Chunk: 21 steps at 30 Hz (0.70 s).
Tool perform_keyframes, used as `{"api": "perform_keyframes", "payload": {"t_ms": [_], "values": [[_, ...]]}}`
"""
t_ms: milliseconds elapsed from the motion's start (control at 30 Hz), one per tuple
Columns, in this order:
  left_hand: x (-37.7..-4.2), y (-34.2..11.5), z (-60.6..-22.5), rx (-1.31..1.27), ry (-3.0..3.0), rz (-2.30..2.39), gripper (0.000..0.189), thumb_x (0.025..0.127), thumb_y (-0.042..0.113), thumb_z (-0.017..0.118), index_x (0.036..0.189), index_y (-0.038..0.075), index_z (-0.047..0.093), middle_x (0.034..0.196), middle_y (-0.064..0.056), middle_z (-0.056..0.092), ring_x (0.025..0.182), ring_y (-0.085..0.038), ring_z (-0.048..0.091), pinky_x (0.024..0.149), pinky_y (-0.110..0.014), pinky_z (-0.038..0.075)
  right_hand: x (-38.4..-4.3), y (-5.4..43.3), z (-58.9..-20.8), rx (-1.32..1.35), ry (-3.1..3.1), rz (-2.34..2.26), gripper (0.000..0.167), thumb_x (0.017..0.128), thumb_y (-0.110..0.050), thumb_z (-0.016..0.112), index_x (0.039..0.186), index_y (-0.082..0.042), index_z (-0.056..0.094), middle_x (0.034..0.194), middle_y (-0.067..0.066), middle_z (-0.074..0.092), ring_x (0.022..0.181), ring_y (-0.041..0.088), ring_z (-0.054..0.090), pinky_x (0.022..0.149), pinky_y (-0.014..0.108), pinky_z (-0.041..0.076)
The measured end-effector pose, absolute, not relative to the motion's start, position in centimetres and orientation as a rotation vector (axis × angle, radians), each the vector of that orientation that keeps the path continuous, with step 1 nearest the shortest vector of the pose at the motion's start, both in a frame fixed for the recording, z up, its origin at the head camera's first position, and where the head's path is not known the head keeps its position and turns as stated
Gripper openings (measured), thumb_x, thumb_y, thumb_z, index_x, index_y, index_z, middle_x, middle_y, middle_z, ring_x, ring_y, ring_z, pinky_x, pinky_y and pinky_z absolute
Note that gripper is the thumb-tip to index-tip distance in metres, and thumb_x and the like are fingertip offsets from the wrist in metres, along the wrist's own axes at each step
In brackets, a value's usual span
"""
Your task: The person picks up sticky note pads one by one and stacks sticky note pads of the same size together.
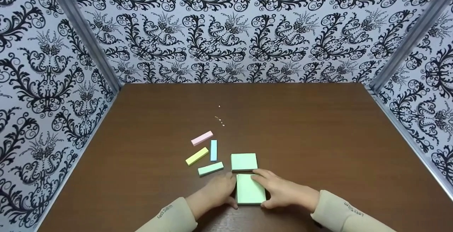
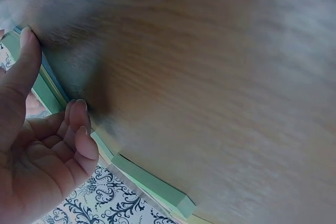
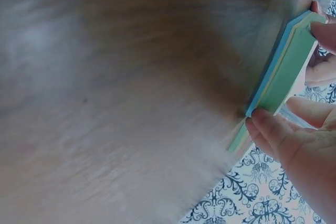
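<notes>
A light green sticky note pad (image 1: pixel 250 191) lies on the table between my two hands. In the right wrist view, blue and yellow layers show under its green side. My left hand (image 1: pixel 216 189) holds its left side, with the thumb near the front corner and the bent fingers at the far one. From the other side my right hand (image 1: pixel 281 190) grips it, thumb at the front right corner and fingertips over the top edge. Just beyond lies a second pale green pad (image 1: pixel 244 162), close to the right fingertips.
Left of the pads lie narrow note strips: a pale green one (image 1: pixel 211 169), a yellow one (image 1: pixel 197 156), a blue one (image 1: pixel 213 150) and a pink one (image 1: pixel 202 138). Small crumbs (image 1: pixel 220 120) dot the brown table (image 1: pixel 304 125) farther back. Patterned walls (image 1: pixel 226 30) enclose it.
</notes>
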State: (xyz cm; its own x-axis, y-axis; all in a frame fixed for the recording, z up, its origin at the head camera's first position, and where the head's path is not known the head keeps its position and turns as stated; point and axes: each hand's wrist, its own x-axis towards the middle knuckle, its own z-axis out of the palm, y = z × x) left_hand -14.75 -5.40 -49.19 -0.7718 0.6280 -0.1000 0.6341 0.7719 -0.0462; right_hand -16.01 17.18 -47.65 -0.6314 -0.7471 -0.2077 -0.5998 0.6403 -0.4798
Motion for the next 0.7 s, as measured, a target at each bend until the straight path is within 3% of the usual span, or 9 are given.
{"api": "perform_keyframes", "payload": {"t_ms": [133, 233, 333, 467, 567, 700], "values": [[-14.7, -5.5, -49.2, 1.019, 2.880, -0.082, 0.080, 0.064, 0.061, 0.068, 0.111, -0.002, 0.056, 0.094, -0.008, 0.055, 0.086, -0.016, 0.054, 0.078, -0.029, 0.047, -16.4, 17.8, -47.0, -1.057, 2.513, -0.571, 0.078, 0.078, -0.031, 0.070, 0.137, 0.003, 0.033, 0.145, 0.019, 0.026, 0.132, 0.036, 0.026, 0.100, 0.050, 0.032], [-14.8, -5.5, -49.2, 1.002, 2.866, -0.012, 0.082, 0.064, 0.058, 0.069, 0.114, -0.004, 0.054, 0.102, -0.011, 0.055, 0.093, -0.020, 0.057, 0.080, -0.030, 0.047, -16.8, 18.5, -46.8, -1.110, 2.596, -0.568, 0.064, 0.078, -0.026, 0.069, 0.128, 0.005, 0.044, 0.136, 0.019, 0.038, 0.124, 0.035, 0.037, 0.096, 0.048, 0.036], [-14.9, -5.6, -49.1, 0.997, 2.854, 0.034, 0.081, 0.063, 0.057, 0.070, 0.113, -0.005, 0.054, 0.103, -0.013, 0.056, 0.092, -0.022, 0.058, 0.078, -0.031, 0.048, -17.1, 19.1, -47.1, -1.212, 2.678, -0.518, 0.035, 0.077, -0.017, 0.069, 0.105, 0.002, 0.059, 0.108, 0.010, 0.054, 0.099, 0.023, 0.052, 0.084, 0.037, 0.045], [-14.9, -5.7, -49.1, 1.007, 2.846, 0.012, 0.081, 0.065, 0.058, 0.068, 0.113, -0.005, 0.055, 0.103, -0.013, 0.056, 0.093, -0.021, 0.057, 0.080, -0.031, 0.048, -17.0, 19.4, -47.7, -1.308, 2.666, -0.421, 0.007, 0.074, -0.014, 0.068, 0.075, -0.010, 0.063, 0.075, -0.005, 0.051, 0.067, 0.005, 0.046, 0.060, 0.023, 0.042], [-14.9, -5.7, -49.1, 1.008, 2.838, 0.005, 0.084, 0.066, 0.060, 0.066, 0.117, -0.005, 0.053, 0.106, -0.014, 0.056, 0.097, -0.022, 0.057, 0.083, -0.031, 0.047, -16.9, 19.2, -48.1, -1.311, 2.619, -0.382, 0.011, 0.075, -0.015, 0.068, 0.067, -0.013, 0.061, 0.068, -0.009, 0.050, 0.061, 0.001, 0.043, 0.054, 0.019, 0.038], [-14.8, -5.8, -49.2, 1.010, 2.842, 0.017, 0.086, 0.065, 0.060, 0.066, 0.119, -0.006, 0.052, 0.105, -0.014, 0.056, 0.096, -0.022, 0.057, 0.082, -0.031, 0.047, -16.9, 18.9, -48.2, -1.293, 2.617, -0.395, 0.011, 0.077, -0.015, 0.067, 0.068, -0.013, 0.061, 0.067, -0.009, 0.050, 0.060, 0.001, 0.044, 0.054, 0.018, 0.038]]}}
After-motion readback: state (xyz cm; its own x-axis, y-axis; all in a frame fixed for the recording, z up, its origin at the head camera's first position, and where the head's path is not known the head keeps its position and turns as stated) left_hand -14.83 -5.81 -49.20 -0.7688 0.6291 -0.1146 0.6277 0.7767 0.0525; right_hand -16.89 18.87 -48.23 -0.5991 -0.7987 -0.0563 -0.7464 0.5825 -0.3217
